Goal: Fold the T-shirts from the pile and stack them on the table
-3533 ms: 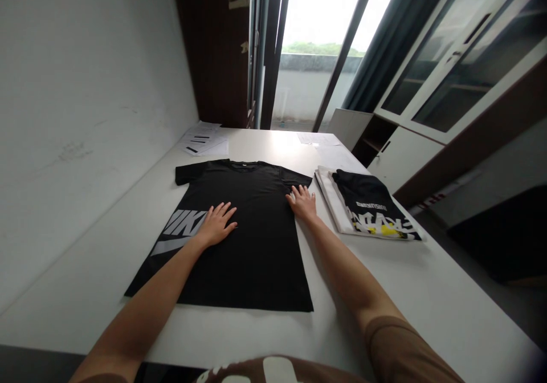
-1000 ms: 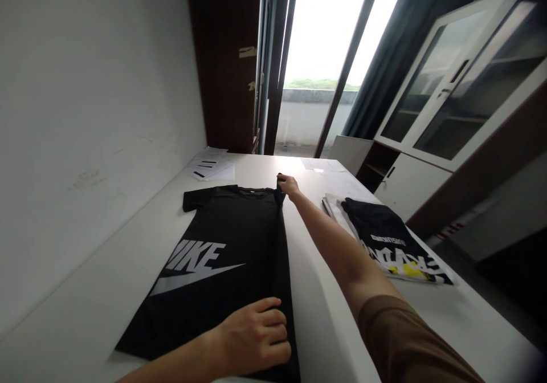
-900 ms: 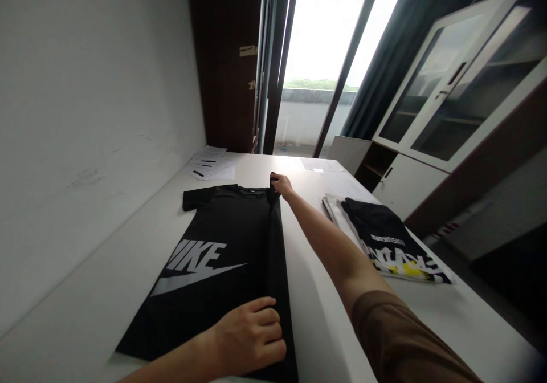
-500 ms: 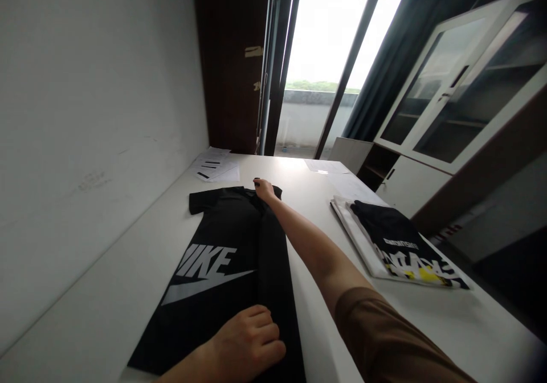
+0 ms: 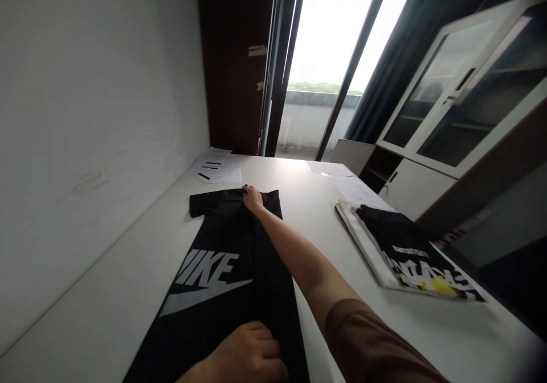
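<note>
A black T-shirt (image 5: 228, 232) with a grey NIKE print and swoosh lies lengthwise on the white table, its right side folded inward over the front. At the far end, my right hand (image 5: 253, 198) is closed on the fabric by the collar. Close to me, my left hand (image 5: 250, 353) rests on the lower part of the shirt with its fingers curled into the cloth; its fingertips are hidden. One short sleeve sticks out at the far left.
To the right is a stack of folded shirts (image 5: 414, 252), black with white and yellow lettering on top. Paper sheets (image 5: 220, 166) lie at the far left of the table (image 5: 316, 223), more at the far right. A wall (image 5: 94, 143) borders the left side; a cabinet (image 5: 453, 92) stands right.
My right hand has moved slightly left and towards me with the collar fabric. My left hand has shifted a little lower in the view, still curled on the shirt.
</note>
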Demonstrator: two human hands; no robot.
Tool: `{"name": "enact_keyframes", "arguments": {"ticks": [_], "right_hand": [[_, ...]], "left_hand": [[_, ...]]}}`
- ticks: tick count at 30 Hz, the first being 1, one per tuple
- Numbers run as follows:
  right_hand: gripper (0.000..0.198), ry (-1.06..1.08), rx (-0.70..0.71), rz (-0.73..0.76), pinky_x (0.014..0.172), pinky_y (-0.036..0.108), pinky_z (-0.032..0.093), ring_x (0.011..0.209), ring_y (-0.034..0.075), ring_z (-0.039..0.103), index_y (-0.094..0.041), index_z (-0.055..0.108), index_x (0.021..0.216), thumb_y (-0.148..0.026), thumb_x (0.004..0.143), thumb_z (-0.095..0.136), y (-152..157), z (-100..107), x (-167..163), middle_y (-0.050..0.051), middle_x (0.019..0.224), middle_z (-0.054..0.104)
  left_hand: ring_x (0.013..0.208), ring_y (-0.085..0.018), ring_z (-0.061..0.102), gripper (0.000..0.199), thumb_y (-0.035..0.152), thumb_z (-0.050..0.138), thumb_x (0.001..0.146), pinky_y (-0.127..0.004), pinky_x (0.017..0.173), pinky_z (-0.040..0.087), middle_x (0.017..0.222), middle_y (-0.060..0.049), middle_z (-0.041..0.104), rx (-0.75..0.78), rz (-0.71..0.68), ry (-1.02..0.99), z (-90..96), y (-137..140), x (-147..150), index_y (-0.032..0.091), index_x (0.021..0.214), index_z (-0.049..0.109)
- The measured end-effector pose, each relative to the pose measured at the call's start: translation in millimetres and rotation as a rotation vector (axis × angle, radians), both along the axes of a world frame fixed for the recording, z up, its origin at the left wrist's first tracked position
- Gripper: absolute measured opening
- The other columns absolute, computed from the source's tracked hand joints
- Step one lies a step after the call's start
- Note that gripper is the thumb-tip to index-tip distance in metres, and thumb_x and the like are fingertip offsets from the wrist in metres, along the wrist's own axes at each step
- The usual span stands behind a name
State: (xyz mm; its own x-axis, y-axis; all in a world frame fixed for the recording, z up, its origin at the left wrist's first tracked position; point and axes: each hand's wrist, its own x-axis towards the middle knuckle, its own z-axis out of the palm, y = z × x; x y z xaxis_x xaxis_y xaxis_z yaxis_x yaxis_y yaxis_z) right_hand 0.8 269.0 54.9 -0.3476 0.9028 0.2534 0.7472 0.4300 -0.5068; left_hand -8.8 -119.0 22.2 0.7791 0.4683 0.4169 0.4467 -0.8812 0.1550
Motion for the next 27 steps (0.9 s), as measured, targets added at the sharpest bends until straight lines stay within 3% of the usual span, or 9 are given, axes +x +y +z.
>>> {"name": "enact_keyframes", "arguments": {"ticks": [5, 9, 14, 17, 20, 23, 27], "right_hand": [[0.047, 0.065, -0.019, 0.042, 0.107, 0.030, 0.045, 0.121, 0.022, 0.062, -0.025, 0.060, 0.144, -0.024, 0.097, 0.058, -2.9, -4.0, -1.4, 0.007, 0.138, 0.063], [0.047, 0.119, -0.013, 0.085, 0.102, 0.028, 0.048, 0.109, 0.019, 0.066, -0.028, 0.058, 0.145, -0.028, 0.099, 0.057, -9.0, -9.3, 5.5, 0.005, 0.133, 0.066], [0.032, -0.002, 0.095, -0.044, 0.099, 0.029, 0.047, 0.114, 0.021, 0.063, -0.027, 0.073, 0.122, -0.026, 0.102, 0.047, -11.9, -27.5, 44.3, 0.005, 0.126, 0.069], [0.035, -0.134, 0.079, -0.125, 0.104, 0.032, 0.043, 0.123, 0.023, 0.058, -0.024, 0.071, 0.126, -0.029, 0.103, 0.046, -8.0, -44.9, 73.7, 0.009, 0.131, 0.067], [0.047, -0.253, 0.037, -0.115, 0.118, 0.038, 0.029, 0.144, 0.026, 0.041, -0.022, 0.058, 0.146, -0.040, 0.104, 0.047, 0.5, -60.2, 95.7, 0.012, 0.152, 0.052], [0.060, -0.331, -0.058, -0.136, 0.124, 0.046, 0.016, 0.156, 0.028, 0.020, -0.025, 0.042, 0.159, -0.052, 0.106, 0.038, 13.0, -67.1, 110.1, 0.010, 0.167, 0.031], [0.063, -0.395, -0.172, -0.167, 0.125, 0.049, 0.008, 0.159, 0.026, 0.009, -0.029, 0.030, 0.163, -0.055, 0.107, 0.027, 33.1, -64.9, 126.2, 0.006, 0.172, 0.017]], "left_hand": [[0.071, -0.014, 0.058, 0.017, 0.045, 0.070, 0.096, -0.031, 0.065, 0.038, 0.078, 0.005, 0.067, -0.159, -0.005, 0.041, 9.7, 3.9, -9.4, 0.027, 0.094, 0.069], [0.074, -0.013, 0.061, 0.010, 0.038, 0.070, 0.097, -0.030, 0.067, 0.038, 0.079, 0.006, 0.069, -0.308, 0.008, 0.081, 11.4, 6.4, -13.9, 0.028, 0.096, 0.071], [0.071, -0.012, 0.061, 0.016, 0.043, 0.070, 0.096, -0.029, 0.067, 0.038, 0.078, 0.006, 0.069, -0.347, 0.033, 0.103, 1.3, 8.3, -11.9, 0.027, 0.097, 0.071], [0.075, -0.013, 0.060, 0.023, 0.050, 0.070, 0.094, -0.028, 0.073, 0.043, 0.079, 0.004, 0.068, -0.292, 0.051, 0.069, -3.8, 9.4, -9.0, 0.027, 0.096, 0.071], [0.095, -0.017, 0.061, 0.024, 0.051, 0.070, 0.094, -0.033, 0.098, 0.045, 0.096, 0.002, 0.070, -0.201, 0.106, -0.026, -9.4, 9.1, -4.6, 0.029, 0.102, 0.070], [0.118, -0.020, 0.056, 0.019, 0.039, 0.069, 0.097, -0.044, 0.118, 0.035, 0.119, 0.000, 0.066, -0.033, 0.222, -0.080, -18.8, 7.8, 1.4, 0.031, 0.114, 0.068], [0.132, -0.022, 0.049, 0.020, 0.033, 0.065, 0.100, -0.051, 0.123, 0.029, 0.133, 0.001, 0.062, 0.160, 0.287, -0.058, -32.5, 8.7, 7.5, 0.033, 0.120, 0.066]]}}
